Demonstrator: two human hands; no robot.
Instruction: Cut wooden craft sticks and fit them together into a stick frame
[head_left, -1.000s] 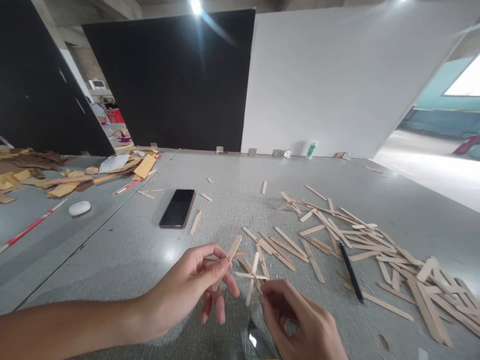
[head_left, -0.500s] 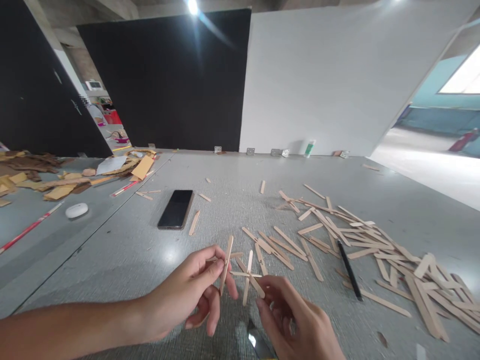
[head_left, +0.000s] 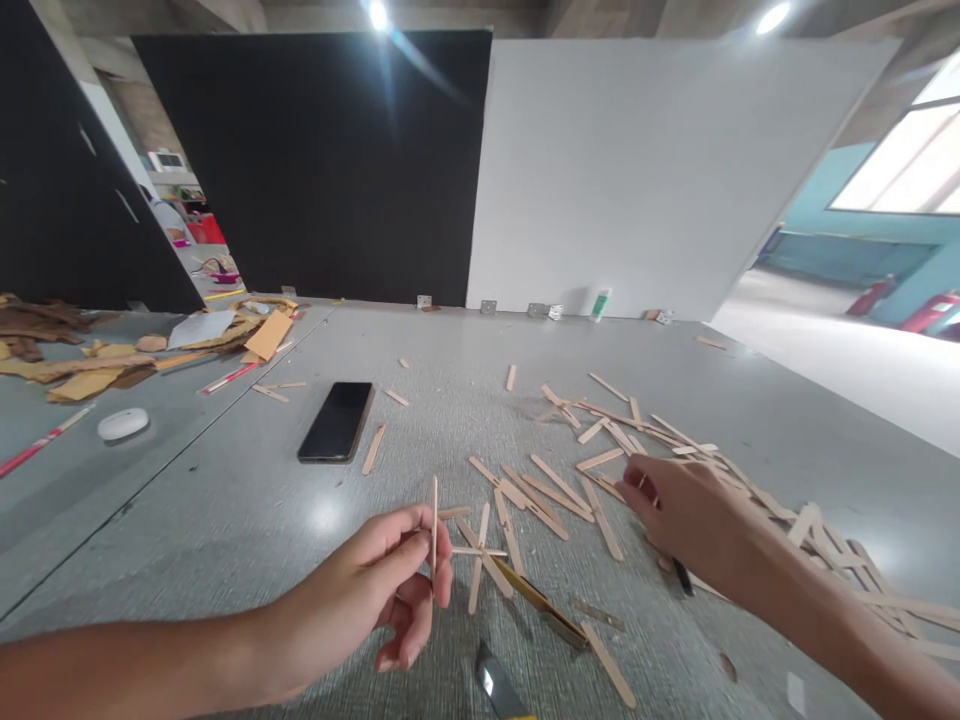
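My left hand (head_left: 379, 590) pinches a thin wooden stick (head_left: 434, 520) upright between thumb and forefinger, low in the middle of the view. My right hand (head_left: 686, 520) reaches out to the right over the scattered wooden sticks (head_left: 600, 460), fingers curled down onto them; whether it grips one is hidden. A black pen (head_left: 682, 577) lies partly under that hand. A small crossed group of sticks (head_left: 487, 550) lies on the grey table (head_left: 247, 520) between my hands.
A black phone (head_left: 336, 421) lies left of centre. A white round object (head_left: 123, 424) sits far left, with cardboard scraps (head_left: 90, 355) behind it. A knife blade (head_left: 499, 690) shows at the bottom edge. A white bottle (head_left: 601, 303) stands by the back wall.
My right hand left the crossed sticks near my left hand and moved right and away to the stick pile. The left hand turned its stick upright. The camera tilted slightly.
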